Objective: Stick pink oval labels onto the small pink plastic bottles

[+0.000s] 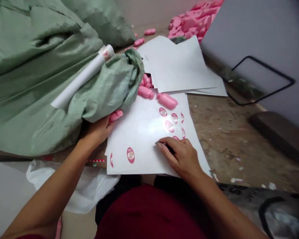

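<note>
Sacking (102, 89) at mid-left droops over the left hand (98, 131), whose fingers curl around a pink bottle (116, 116) left of centre; a snag could pull it loose. The label sheet (137, 132) at centre might skew if dragged by the right hand (180, 156), right of centre, thumb and forefinger nearly meeting; whether they grip anything, I cannot tell.

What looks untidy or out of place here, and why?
The upper white sheets lie askew, their edges unaligned. Pale scraps litter the stained brown surface right of the right hand, away from the labels.
</note>
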The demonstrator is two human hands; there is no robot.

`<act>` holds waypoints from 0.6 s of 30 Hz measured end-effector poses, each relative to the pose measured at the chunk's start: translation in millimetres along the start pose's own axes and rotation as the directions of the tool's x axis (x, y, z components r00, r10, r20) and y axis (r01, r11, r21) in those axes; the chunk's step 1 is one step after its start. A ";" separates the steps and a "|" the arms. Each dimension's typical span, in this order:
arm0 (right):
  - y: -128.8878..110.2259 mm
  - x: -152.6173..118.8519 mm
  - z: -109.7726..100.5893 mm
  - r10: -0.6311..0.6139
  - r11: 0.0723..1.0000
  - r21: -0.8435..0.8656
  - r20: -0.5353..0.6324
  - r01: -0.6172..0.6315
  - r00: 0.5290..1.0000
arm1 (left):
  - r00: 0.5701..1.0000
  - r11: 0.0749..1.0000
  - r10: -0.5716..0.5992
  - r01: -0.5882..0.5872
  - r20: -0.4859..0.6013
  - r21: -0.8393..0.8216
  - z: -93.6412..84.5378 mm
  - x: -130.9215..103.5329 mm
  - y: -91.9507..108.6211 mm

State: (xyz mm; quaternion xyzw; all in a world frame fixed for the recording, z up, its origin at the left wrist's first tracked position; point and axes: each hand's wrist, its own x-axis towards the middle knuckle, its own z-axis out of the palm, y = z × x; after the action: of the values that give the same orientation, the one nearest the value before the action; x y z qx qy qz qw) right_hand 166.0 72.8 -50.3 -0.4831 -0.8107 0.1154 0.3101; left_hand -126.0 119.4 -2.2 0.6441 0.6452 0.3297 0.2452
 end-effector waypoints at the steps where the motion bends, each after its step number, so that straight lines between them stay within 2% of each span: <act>1: 3.8 0.6 -2.5 0.007 1.000 -0.004 0.016 -0.007 1.000 | 1.000 0.999 -0.011 0.011 0.018 -0.033 6.7 -11.4 7.4; 3: 11.4 2.1 -7.9 0.023 1.000 -0.012 0.067 -0.022 0.997 | 0.996 0.978 -0.053 0.067 0.074 -0.199 24.3 -35.7 21.5; 4: 13.8 2.9 -10.1 0.036 0.999 -0.021 0.095 -0.034 0.995 | 0.991 0.934 -0.083 0.113 0.102 -0.340 34.3 -46.5 27.3; 5: 14.5 3.6 -11.7 0.052 0.998 -0.036 0.120 -0.048 0.991 | 0.985 0.855 -0.120 0.168 0.127 -0.491 44.3 -55.5 31.9; 7: 9.0 4.1 -12.2 0.072 0.996 -0.060 0.149 -0.064 0.986 | 0.966 0.639 -0.203 0.254 0.159 -0.726 62.1 -66.5 36.9; 8: 3.0 3.7 -10.9 0.070 0.996 -0.059 0.157 -0.061 0.985 | 0.955 0.540 -0.246 0.279 0.168 -0.794 68.9 -68.7 37.7; 10: -13.2 2.2 -5.4 0.037 0.999 -0.033 0.167 -0.032 0.985 | 0.933 0.414 -0.319 0.296 0.167 -0.861 77.2 -68.6 37.4; 14: -39.6 1.1 8.7 0.012 0.998 -0.066 0.128 -0.003 0.992 | 0.915 0.327 -0.372 0.287 0.156 -0.901 79.5 -63.5 36.7; 18: -43.1 3.5 13.1 -0.016 0.992 -0.121 0.129 0.032 0.991 | 0.923 0.339 -0.360 0.263 0.134 -0.903 79.5 -64.6 38.0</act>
State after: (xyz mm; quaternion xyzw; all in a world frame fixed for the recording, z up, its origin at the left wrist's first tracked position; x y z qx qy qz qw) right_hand 126.0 55.4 -38.2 -0.4828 -0.8403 0.0924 0.2285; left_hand -38.4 62.1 -33.6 0.2556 0.4822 0.6012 0.5837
